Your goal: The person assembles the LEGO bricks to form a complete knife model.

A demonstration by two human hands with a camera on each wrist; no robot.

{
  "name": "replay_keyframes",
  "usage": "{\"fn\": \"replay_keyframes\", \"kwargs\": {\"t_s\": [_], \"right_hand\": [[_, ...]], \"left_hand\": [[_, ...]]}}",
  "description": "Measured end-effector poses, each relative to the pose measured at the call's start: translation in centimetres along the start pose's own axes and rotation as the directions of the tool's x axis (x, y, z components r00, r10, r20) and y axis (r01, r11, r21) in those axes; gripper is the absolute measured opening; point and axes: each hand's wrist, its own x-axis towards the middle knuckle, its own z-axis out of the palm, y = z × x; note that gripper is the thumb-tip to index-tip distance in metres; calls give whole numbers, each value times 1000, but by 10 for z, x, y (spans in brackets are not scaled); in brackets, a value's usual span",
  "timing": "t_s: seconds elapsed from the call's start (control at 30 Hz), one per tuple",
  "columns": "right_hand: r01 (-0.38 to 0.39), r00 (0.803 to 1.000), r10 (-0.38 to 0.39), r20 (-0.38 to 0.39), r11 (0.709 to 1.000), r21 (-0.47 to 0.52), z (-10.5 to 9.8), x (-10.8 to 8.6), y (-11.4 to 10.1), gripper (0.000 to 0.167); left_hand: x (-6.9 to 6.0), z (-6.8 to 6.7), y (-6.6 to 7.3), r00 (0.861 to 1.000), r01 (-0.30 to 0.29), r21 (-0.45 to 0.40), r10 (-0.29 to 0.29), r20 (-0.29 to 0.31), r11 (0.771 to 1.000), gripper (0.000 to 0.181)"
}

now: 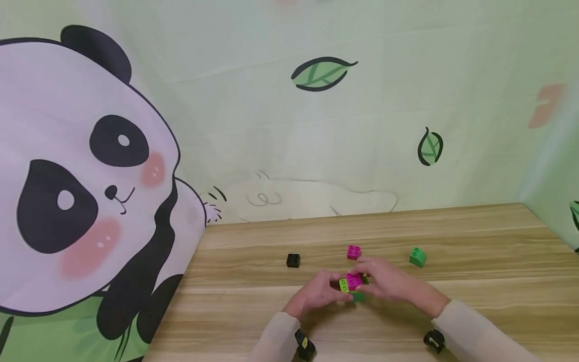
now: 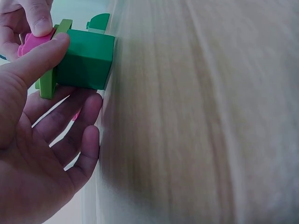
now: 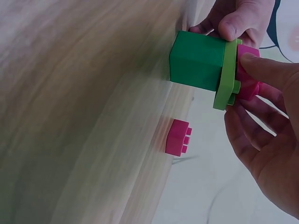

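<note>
Left hand (image 1: 318, 290) is pinching the dark-green block (image 3: 196, 60) and lime-green plate (image 3: 226, 74) at their joint, the block sitting on or just above the wooden tabletop (image 1: 235, 296) (cannot tell which). Right hand (image 1: 390, 282) is pinching the upper magenta brick (image 1: 354, 281) atop the plate between thumb and fingers. Beyond the hands, a black brick (image 1: 293, 260), second magenta brick (image 1: 354, 252) and green curved brick (image 1: 417, 257) are lying apart.

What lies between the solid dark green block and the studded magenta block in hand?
A flat lime-green studded plate lies between them, seen plainest in the right wrist view.
</note>
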Motion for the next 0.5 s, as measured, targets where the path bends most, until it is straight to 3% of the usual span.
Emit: {"fn": "replay_keyframes", "kwargs": {"t_s": [0.5], "right_hand": [[39,997,-43,-65,998,-53,5,-2,-1,35]], "left_hand": [[-1,-1,1,999,33,1,-33,5,999,19]]}}
